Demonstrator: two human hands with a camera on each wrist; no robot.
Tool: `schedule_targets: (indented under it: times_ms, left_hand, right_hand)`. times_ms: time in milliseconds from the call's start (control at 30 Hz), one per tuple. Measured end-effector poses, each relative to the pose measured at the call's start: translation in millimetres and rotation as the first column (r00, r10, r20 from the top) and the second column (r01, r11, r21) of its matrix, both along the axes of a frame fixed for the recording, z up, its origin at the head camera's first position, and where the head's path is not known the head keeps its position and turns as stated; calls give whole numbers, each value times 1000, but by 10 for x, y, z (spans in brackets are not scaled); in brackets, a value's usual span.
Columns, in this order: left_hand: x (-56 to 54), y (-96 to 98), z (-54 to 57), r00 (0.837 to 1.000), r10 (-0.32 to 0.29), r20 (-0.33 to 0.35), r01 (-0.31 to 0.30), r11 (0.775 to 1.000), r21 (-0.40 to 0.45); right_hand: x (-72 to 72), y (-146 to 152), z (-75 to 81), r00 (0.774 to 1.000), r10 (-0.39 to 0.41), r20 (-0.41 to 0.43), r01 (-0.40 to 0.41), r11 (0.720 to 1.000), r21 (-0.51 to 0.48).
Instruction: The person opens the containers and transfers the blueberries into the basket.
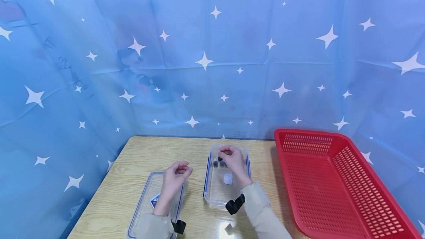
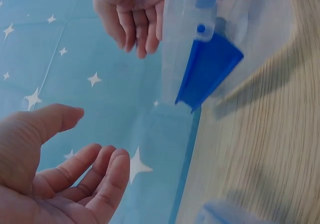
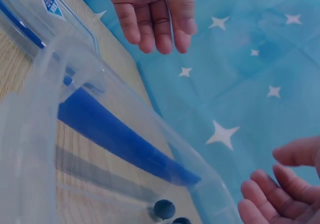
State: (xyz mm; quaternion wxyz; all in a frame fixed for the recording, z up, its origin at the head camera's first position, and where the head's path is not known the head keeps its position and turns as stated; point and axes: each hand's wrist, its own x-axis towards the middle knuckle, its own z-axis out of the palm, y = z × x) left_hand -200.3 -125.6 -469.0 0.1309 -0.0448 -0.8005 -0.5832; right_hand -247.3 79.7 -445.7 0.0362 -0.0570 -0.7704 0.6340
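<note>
A clear plastic box (image 1: 216, 191) with blue side clips stands open in the middle of the table. Small round dark blue fruits (image 3: 164, 209), looking like blueberries, lie at its far end. My right hand (image 1: 233, 160) is over that end, fingers loosely bent; the right wrist view shows nothing held in it. To the left, my left hand (image 1: 175, 180) hovers above a clear lid (image 1: 139, 209) with a blue rim, its fingers relaxed and holding nothing. A blue-and-white label (image 3: 52, 6) is on the lid, partly hidden by my wrist in the head view.
A large red plastic basket (image 1: 315, 187) stands at the right of the wooden table (image 1: 109, 194). Behind and to the left hangs a blue cloth (image 1: 199, 84) with white stars. Inside the clear box is a white square patch (image 1: 227, 179).
</note>
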Motion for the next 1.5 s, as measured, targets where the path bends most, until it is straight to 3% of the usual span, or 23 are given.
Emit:
schedule_targets:
  times_ms: [233, 700, 1033, 1167, 1500]
  left_hand:
    - [-34, 187, -10, 998, -58, 5, 57, 995, 82]
    - [-74, 473, -99, 990, -130, 56, 120, 979, 162]
    - [-91, 533, -173, 983, -146, 108, 136, 986, 95]
    - [-103, 539, -206, 984, -136, 116, 132, 991, 35]
    - [-96, 568, -202, 985, -125, 117, 126, 992, 1]
  right_hand:
    - [-73, 35, -51, 994, -58, 97, 64, 996, -59]
    - [-178, 71, -231, 985, -107, 136, 92, 989, 113]
    - [-219, 85, -239, 988, -104, 115, 93, 991, 94]
    - [-274, 101, -237, 990, -92, 108, 77, 987, 139]
    - [-394, 178, -261, 985, 22, 170, -61, 972, 225]
